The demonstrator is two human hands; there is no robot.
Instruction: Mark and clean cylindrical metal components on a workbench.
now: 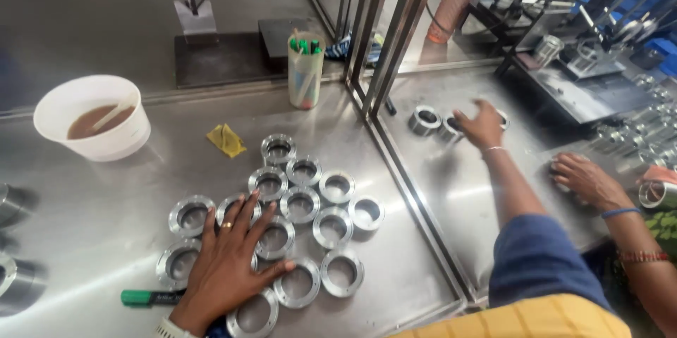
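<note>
My left hand (pixel 229 264) lies flat, fingers spread, on a cluster of several shiny metal rings (pixel 301 204) on the steel table (pixel 84 197). It wears a finger ring and holds nothing. A green marker (pixel 144 298) lies just left of that wrist. My right hand (pixel 482 126), on a blue-sleeved arm, reaches past the metal divider, fingers spread over a few more metal rings; one ring (pixel 424 119) sits just left of it. It is blurred and seems to touch them rather than grip.
A white bowl (pixel 95 119) of brown liquid, a yellow cloth (pixel 226 139), a cup of pens (pixel 305 70) and a dial gauge stand (pixel 186 0) sit behind. Upright steel frame bars (pixel 391 28) split the table. A co-worker's hand (pixel 585 179) rests at right near metal fixtures (pixel 585 56).
</note>
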